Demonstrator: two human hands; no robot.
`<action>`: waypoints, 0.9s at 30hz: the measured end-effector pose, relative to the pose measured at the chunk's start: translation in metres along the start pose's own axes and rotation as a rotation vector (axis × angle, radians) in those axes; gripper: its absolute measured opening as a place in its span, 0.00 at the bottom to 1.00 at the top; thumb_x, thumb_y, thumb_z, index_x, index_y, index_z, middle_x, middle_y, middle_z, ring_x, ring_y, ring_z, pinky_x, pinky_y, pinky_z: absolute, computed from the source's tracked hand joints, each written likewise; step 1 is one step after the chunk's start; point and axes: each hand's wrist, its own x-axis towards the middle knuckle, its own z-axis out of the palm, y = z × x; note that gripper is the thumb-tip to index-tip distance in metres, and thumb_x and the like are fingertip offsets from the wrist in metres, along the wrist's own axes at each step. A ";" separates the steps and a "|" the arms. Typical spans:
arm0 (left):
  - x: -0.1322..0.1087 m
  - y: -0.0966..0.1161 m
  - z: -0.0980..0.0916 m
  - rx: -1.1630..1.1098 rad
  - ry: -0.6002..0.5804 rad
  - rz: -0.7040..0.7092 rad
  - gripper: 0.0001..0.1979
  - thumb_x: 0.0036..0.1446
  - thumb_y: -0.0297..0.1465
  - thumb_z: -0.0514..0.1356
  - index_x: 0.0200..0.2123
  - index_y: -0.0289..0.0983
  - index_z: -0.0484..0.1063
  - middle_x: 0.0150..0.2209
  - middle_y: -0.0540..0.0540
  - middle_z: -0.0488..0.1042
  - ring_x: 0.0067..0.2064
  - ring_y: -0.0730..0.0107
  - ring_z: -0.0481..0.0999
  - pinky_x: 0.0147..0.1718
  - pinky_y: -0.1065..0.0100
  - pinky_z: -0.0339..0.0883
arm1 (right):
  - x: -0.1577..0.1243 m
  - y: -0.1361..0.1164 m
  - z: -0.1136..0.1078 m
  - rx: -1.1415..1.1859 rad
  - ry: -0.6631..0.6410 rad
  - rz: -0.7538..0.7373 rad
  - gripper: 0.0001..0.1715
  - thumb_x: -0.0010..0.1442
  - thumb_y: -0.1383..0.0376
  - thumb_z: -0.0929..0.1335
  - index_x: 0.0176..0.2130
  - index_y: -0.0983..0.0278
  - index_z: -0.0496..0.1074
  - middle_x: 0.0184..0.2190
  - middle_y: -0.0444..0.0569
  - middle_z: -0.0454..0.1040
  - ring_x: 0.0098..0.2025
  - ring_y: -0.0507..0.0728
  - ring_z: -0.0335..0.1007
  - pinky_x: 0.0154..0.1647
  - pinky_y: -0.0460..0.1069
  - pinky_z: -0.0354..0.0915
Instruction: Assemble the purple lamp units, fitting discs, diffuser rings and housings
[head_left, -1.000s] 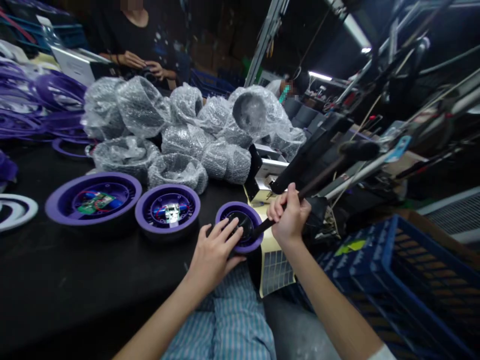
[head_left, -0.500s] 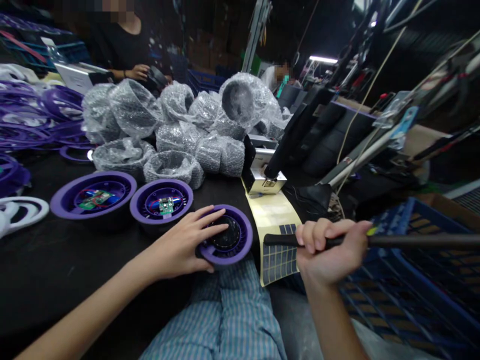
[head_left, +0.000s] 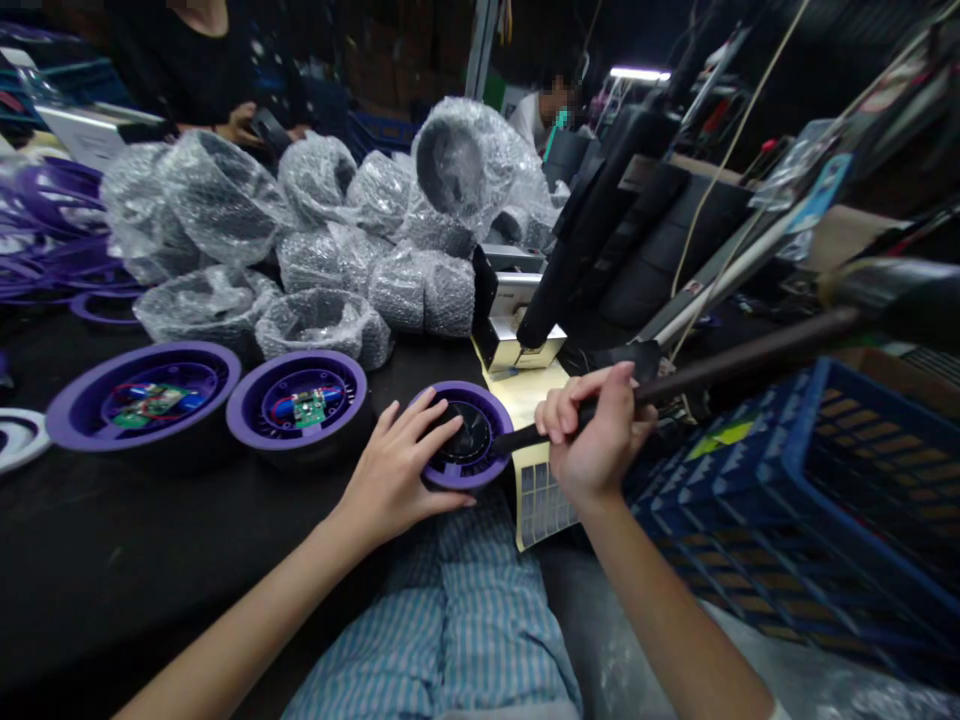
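Left fingers (head_left: 437, 436) spread, purple-rimmed part (head_left: 476, 432) beneath

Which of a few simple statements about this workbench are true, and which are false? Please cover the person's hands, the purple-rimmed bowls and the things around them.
1. The left hand touches a purple-rimmed bowl. True.
2. The right hand holds nothing. False: the right hand grips a long dark tool.
3. Two more purple-rimmed bowls sit to the left of that one. True.
4. Those two are covered over. False: green circuit boards show inside them.
5. A blue crate stands on the person's right. True.
6. The bubble-wrapped pieces are behind the person. False: the bubble-wrapped pieces are piled beyond the bowls.
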 end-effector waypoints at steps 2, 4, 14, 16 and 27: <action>0.001 0.002 0.002 0.002 0.014 -0.012 0.36 0.43 0.44 0.65 0.54 0.33 0.63 0.56 0.32 0.64 0.61 0.46 0.55 0.54 0.40 0.51 | 0.002 0.002 0.005 -0.051 -0.037 0.024 0.23 0.59 0.55 0.64 0.19 0.65 0.62 0.08 0.35 0.54 0.08 0.45 0.50 0.09 0.41 0.51; 0.002 0.004 0.003 -0.006 0.023 -0.027 0.36 0.43 0.43 0.65 0.54 0.33 0.63 0.56 0.32 0.64 0.61 0.46 0.56 0.54 0.40 0.52 | 0.003 0.005 0.012 -0.115 -0.080 0.055 0.22 0.58 0.54 0.64 0.20 0.64 0.62 0.08 0.35 0.54 0.08 0.45 0.50 0.09 0.42 0.50; -0.002 0.006 0.008 -0.081 0.070 -0.054 0.36 0.42 0.40 0.66 0.54 0.34 0.62 0.56 0.33 0.63 0.62 0.47 0.54 0.55 0.40 0.51 | 0.003 0.024 0.032 -0.580 -0.203 0.015 0.25 0.58 0.51 0.64 0.18 0.64 0.60 0.11 0.38 0.55 0.14 0.46 0.53 0.15 0.43 0.51; -0.001 0.006 0.007 -0.079 0.064 -0.061 0.38 0.41 0.41 0.67 0.55 0.34 0.61 0.57 0.33 0.63 0.62 0.47 0.54 0.55 0.40 0.51 | 0.003 0.027 0.033 -0.617 -0.159 0.022 0.25 0.57 0.52 0.65 0.18 0.64 0.60 0.11 0.38 0.55 0.14 0.46 0.53 0.15 0.43 0.51; 0.002 0.012 0.051 0.318 0.509 0.288 0.20 0.59 0.42 0.51 0.46 0.33 0.69 0.44 0.46 0.76 0.43 0.66 0.72 0.42 0.64 0.65 | -0.005 0.025 0.034 -0.385 0.078 0.284 0.24 0.46 0.48 0.71 0.21 0.66 0.66 0.09 0.37 0.54 0.12 0.46 0.48 0.12 0.43 0.46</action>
